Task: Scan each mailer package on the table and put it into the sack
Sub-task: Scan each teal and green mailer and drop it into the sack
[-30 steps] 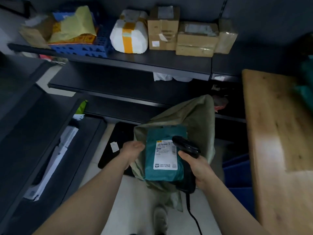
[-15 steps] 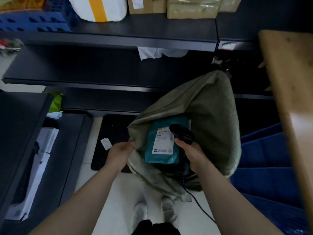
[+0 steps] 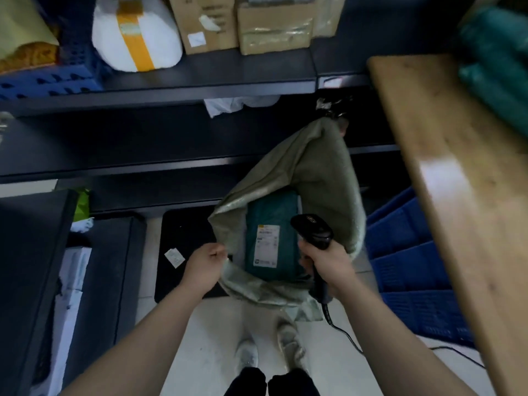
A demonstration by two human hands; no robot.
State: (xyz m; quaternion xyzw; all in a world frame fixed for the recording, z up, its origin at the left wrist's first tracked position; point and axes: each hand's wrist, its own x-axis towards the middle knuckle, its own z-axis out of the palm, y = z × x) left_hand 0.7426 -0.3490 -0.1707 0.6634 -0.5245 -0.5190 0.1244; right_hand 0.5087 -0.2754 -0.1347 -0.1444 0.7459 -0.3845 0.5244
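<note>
Your left hand is closed in a fist on the near-left rim of the grey-green woven sack, pinching the fabric and holding the mouth open. The sack stands on the pale floor in front of your feet, its far side rising towards the dark metal shelving.

The teal plastic mailer package lies inside the sack's mouth, white shipping label facing up, its long side running away from you.

Your right hand is wrapped round the grip of the black handheld barcode scanner. The scanner's head sits just beside the mailer's right edge, and its black cable trails down to the floor. Whether your right fingers also touch the mailer, you cannot tell.

To your right is the wooden table, with more teal mailers, blurred, at its far end. Blue plastic crates stand beneath the table. On the shelf are brown cardboard boxes and a white parcel banded with yellow tape.
</note>
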